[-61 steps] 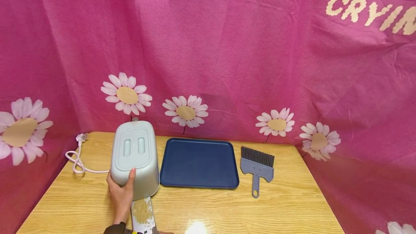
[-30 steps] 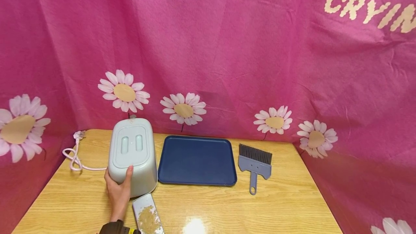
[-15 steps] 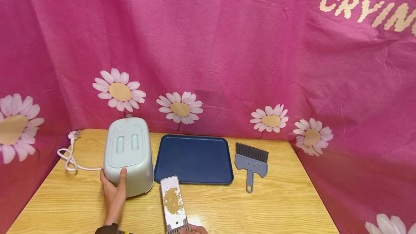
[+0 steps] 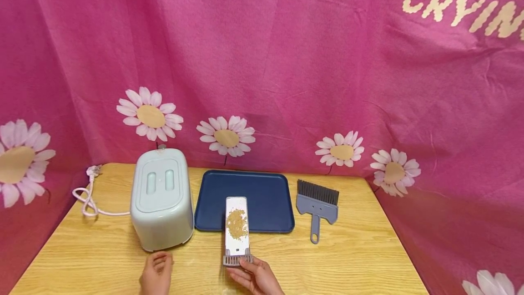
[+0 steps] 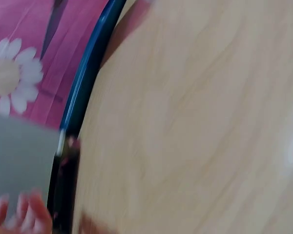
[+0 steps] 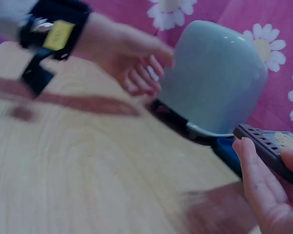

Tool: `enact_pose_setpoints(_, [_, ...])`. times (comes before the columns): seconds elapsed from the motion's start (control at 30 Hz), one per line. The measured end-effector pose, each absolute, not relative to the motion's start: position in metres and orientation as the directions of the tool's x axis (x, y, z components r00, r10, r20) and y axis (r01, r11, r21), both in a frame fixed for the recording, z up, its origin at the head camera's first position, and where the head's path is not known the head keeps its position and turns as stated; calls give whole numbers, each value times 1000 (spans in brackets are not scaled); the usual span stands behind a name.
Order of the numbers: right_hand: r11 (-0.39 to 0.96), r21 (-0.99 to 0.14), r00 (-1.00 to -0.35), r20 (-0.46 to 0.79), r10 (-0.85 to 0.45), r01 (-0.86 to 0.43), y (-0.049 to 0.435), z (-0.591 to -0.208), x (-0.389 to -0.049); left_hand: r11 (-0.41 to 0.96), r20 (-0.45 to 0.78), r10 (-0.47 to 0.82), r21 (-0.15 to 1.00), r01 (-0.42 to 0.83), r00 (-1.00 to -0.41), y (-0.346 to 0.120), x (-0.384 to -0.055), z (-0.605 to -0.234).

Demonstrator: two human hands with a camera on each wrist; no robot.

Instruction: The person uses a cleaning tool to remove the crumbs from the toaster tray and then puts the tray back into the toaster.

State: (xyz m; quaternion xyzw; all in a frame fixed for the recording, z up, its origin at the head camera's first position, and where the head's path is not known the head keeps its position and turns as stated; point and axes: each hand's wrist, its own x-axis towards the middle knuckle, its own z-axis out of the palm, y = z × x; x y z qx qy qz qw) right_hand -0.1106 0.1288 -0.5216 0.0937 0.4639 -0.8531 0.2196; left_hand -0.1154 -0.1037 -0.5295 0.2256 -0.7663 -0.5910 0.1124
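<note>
Clerk: Item one, the right hand?
Keeper: Right hand (image 4: 255, 276), one. Pinching, thumb above and fingers beneath, the slotted grey end (image 4: 231, 261) of a narrow tray (image 4: 237, 204).
Clerk: Condition and place of that tray?
Keeper: White bed, patch of tan crumbs (image 4: 236, 223) about its middle. Raised above the wood, as seen from the right wrist. In the head view its far part lies across the front edge of the large blue tray; whether the two touch, I cannot tell.
Clerk: Left hand?
Keeper: Left hand (image 4: 157, 273), one. Fingers loosely bent, just in front of the toaster; blurred in the right wrist view. Worn with it, a black wristband (image 6: 58, 34) bearing a yellow label.
Clerk: The toaster?
Keeper: Toaster (image 4: 161, 195), pale green, upright, top with two oblong recesses. White cord (image 4: 110, 214), looped, running from its left side to a plug (image 4: 93, 170) near the table's back corner.
Clerk: Large tray?
Keeper: Blue tray (image 4: 262, 185), rectangular, rounded corners, flat on the table, just right of the toaster.
Clerk: Beyond it?
Keeper: Brush (image 4: 317, 204), grey with dark bristles, lying flat right of the blue tray, bristles to the back, holed handle to the front.
Clerk: Setting?
Keeper: Wood-grain table (image 4: 348, 263); pink cloth (image 4: 286, 58) behind and at both sides, printed with white daisies and pale lettering.
</note>
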Motion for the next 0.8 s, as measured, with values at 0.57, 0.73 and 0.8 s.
enact_pose_setpoints(0.57, [-598, -738, -949, -269, -163, 312, 103, -512, -129, -388, -191, 110, 895, -219, -975, -12, -141, -523])
enact_pose_setpoints(0.73, [-616, -725, -949, -276, -151, 309, 96, -513, -132, -431, -213, 63, 875, -219, -975, -10, -144, -526])
enact_pose_setpoints(0.8, [-618, -723, -948, -283, -144, 309, 94, -512, -133, -431, -207, 37, 879, -202, -978, -9, -146, -525])
